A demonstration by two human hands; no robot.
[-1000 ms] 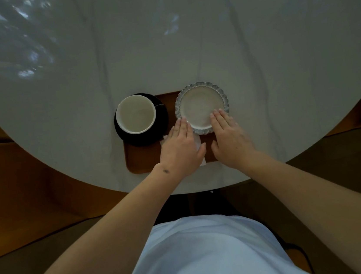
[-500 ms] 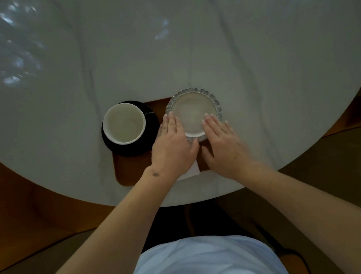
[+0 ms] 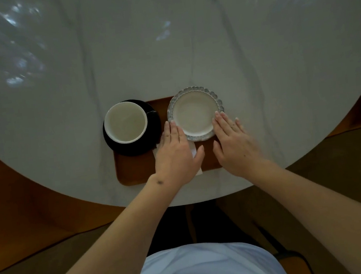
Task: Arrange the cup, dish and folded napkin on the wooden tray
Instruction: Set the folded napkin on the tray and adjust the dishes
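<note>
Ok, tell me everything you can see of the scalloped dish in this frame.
The dish is small, round and shallow, looks like ceramic, with a plain off-white well and a grey-blue scalloped rim. It sits upright and empty at the wooden tray's far right corner. Its near edge overlaps the white napkin. The left hand and right hand flank it, straight fingertips at its rim.

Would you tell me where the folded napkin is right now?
In the head view, the folded napkin lies on the wooden tray, mostly under the left hand, just below the scalloped dish.
</note>
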